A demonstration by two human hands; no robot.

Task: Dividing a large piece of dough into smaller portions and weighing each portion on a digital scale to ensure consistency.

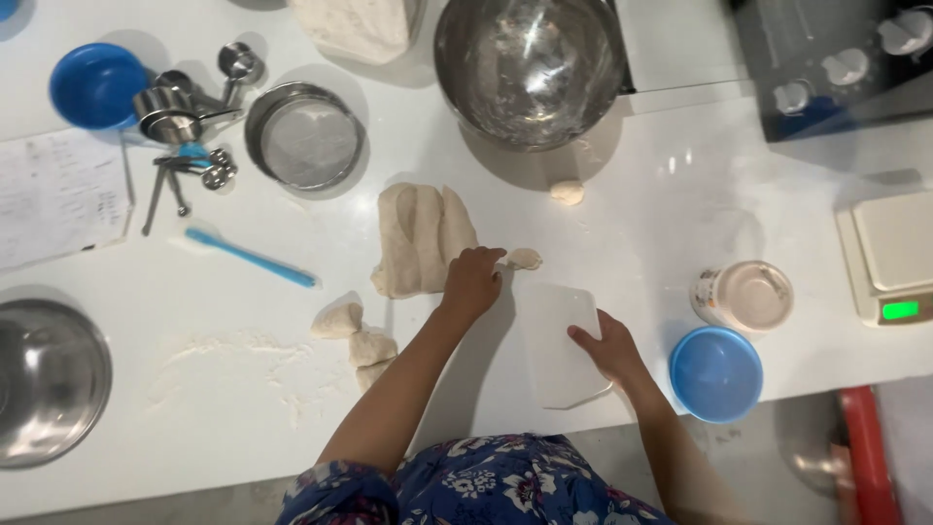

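Dough (420,238), a long pale slab folded in ridges, lies at the middle of the white table (680,194), and the left hand (471,284) rests against its lower right corner with the fingers curled down on it; whether they pinch it cannot be told. Just right of those fingers sits a small torn-off dough piece (525,258), apart from the slab. The right hand (610,350) lies on a white plastic scraper (559,340), fingers spread flat on its right edge, pressing rather than gripping. Three cut lumps (355,340) lie in a row below and left of the slab, beside a dusting of flour (243,365). Above stands a large steel bowl (530,68), with another small ball (568,192) under its rim. A round sieve (303,136), measuring cups (180,112) and a blue spatula (251,257) lie to the left; a blue bowl (716,374), a cup (743,297) and a scale (889,255) to the right.
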